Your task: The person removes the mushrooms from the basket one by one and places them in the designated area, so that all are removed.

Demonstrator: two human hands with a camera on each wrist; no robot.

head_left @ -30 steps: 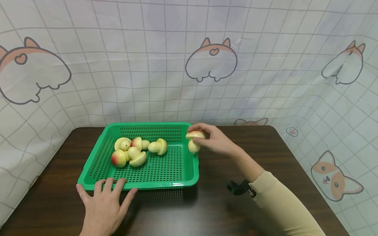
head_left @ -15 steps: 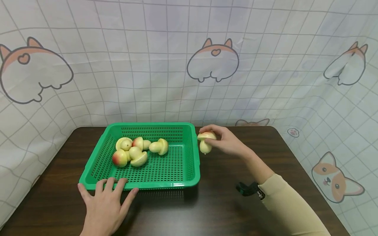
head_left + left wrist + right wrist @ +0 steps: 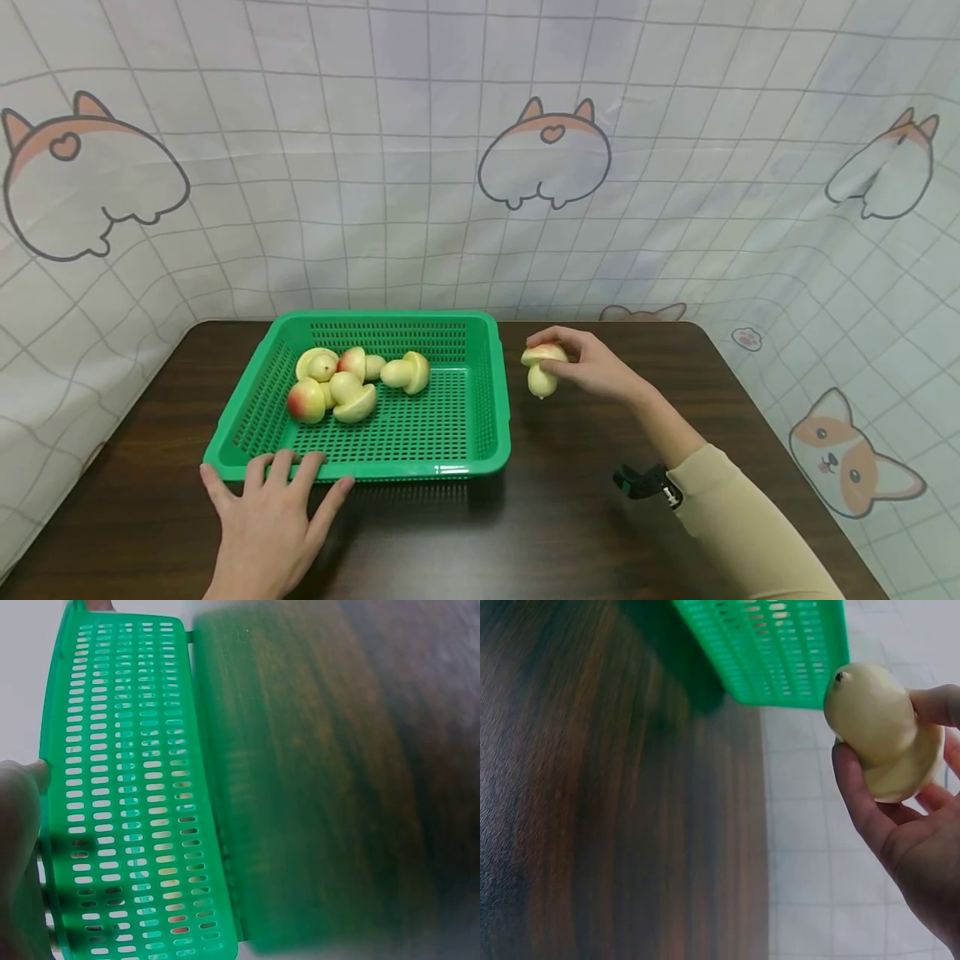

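My right hand (image 3: 594, 364) grips a toy mushroom (image 3: 542, 380) by its cap, just right of the green basket (image 3: 352, 472). The mushroom has a pale yellow stem pointing down and a cap tinged red on top. In the right wrist view the thumb and fingers wrap round this mushroom (image 3: 870, 712). At the basket's near left edge my left hand (image 3: 266, 525) rests with spread fingers over the rim. Several more toy mushrooms lie in the basket's left half, among them one with a red cap (image 3: 306, 402) and one on its side (image 3: 406, 372).
Dark wooden table (image 3: 450, 550) lies under the basket and in front of it. A white tiled-pattern cloth (image 3: 375, 208) with cartoon corgis hangs behind and at both sides. A black strap (image 3: 645, 482) hangs at the right wrist beside a beige sleeve (image 3: 742, 517).
The right hand has carried the mushroom from above the basket's right edge rightward, out over the table. The left hand stays at the rim, and the mushrooms in the basket lie as before.
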